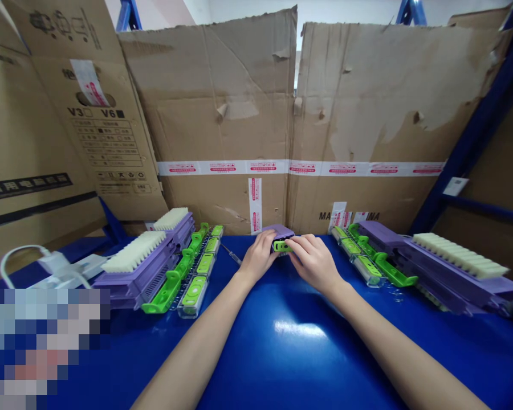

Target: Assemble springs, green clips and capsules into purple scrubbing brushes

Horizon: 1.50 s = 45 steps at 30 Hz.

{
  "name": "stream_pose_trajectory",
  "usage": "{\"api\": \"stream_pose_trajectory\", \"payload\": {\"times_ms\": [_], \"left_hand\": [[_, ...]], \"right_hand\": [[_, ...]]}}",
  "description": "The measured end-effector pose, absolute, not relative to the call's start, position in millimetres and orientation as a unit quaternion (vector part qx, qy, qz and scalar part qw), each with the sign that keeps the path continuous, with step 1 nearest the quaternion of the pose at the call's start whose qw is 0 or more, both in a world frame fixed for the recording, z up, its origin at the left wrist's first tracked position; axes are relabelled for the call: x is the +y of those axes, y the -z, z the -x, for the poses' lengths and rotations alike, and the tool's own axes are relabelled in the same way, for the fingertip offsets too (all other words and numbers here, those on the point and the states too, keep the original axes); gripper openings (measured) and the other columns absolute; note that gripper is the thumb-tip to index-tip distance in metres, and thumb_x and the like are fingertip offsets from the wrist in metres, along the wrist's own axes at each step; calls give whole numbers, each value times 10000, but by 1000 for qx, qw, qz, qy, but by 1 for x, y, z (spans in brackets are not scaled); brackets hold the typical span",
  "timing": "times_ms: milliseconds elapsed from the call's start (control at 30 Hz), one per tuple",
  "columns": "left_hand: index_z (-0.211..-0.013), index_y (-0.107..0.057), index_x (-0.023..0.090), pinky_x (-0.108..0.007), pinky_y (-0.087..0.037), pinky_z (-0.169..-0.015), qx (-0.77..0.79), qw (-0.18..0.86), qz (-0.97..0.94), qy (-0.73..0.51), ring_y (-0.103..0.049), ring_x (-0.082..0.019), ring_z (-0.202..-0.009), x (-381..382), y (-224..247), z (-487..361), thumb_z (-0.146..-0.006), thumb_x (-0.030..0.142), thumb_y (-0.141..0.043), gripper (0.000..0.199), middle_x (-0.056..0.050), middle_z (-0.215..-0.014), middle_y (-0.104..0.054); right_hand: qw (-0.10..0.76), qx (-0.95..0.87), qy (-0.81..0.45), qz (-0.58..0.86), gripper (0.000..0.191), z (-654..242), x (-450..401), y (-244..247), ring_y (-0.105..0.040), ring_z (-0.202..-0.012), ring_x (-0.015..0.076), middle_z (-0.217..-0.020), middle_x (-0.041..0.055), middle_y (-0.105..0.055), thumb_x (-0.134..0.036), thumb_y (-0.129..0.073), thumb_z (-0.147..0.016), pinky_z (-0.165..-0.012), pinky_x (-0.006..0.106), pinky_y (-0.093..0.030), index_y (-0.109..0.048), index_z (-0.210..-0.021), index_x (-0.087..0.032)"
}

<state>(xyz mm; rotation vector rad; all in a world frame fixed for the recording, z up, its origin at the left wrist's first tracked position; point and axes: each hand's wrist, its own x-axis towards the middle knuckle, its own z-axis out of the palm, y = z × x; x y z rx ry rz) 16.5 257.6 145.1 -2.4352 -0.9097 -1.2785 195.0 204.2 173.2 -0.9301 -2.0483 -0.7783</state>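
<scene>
My left hand (259, 256) is closed around the left side of a purple plastic housing (279, 230) near the back of the blue table. A bright green piece (283, 246) with dark holes shows at the housing's near end. My right hand (314, 259) pinches the right end of this green piece, its fingertips against the housing. Whether the green piece sits fully inside is hidden by the fingers. Just left of my left hand lies a thin screwdriver-like tool (231, 254).
Purple housings with cream ridged pads (137, 251) are stacked at left, beside green brackets (177, 276) and clear-cased green pieces (195, 290). Similar green brackets (385, 267) and purple housings (457, 279) lie at right. A white plug (53, 261) stands far left. Cardboard (214, 125) walls the back.
</scene>
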Motion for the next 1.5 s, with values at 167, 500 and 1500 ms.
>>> {"api": "stream_pose_trajectory", "payload": {"times_ms": [167,500,1500], "left_hand": [[-1198,-405,164,-423,-468,-955,-298,126,835,444,-508,-236,-1171,257,-146,-18,-866,321,-508,381,-142,-1196,-544],[-1183,-399,140,-388,-487,-928,-293,137,828,458,-530,-231,-1152,257,-145,-17,-862,317,-520,386,-163,-1200,-551],[-1144,-518,184,-472,-367,-981,-340,233,837,361,-571,-249,-1065,255,-151,-14,-825,338,-573,358,-123,-1137,-616]], "right_hand": [[348,-794,349,355,250,-197,206,-174,-518,-971,204,-1082,91,-648,-183,-466,-890,-813,347,-366,-600,-1100,-156],[361,-800,376,297,278,-205,215,-169,-535,-1012,186,-1151,63,-638,-117,-460,-887,-860,348,-352,-587,-1128,-174],[246,-821,383,345,233,-192,201,-181,-477,-848,199,-903,98,-600,-155,-403,-903,-810,368,-318,-611,-1007,-157]]}}
